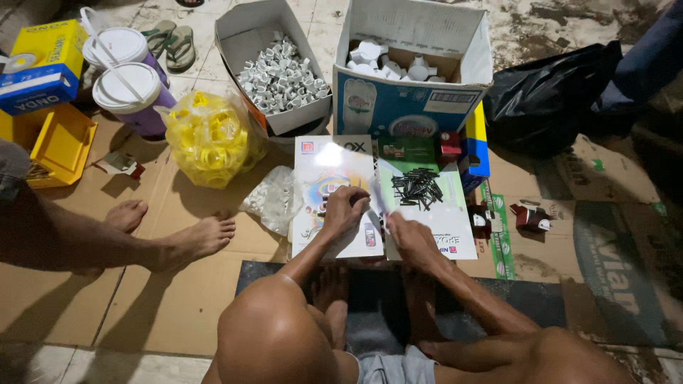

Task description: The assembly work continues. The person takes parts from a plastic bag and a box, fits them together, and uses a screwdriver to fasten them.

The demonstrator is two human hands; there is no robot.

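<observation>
Feet [192,238] of another person rest on floor cardboard at far left, w/ yellow bag of rings [212,136] behind. Left hand [343,210] curled, fingertips pinching sth small over glossy printed sheet [334,185]; can't tell what. Right hand [409,238] just beside it, fingers closed on a thin pale piece. Black nails [417,188] piled on sheet just beyond right hand; black bag [548,99] far right.

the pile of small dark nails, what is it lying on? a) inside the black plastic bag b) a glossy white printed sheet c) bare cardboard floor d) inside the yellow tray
b: the pile of dark nails lies on a glossy white printed sheet, just beyond the right hand, apart from the yellow tray and the black plastic bag.
</observation>
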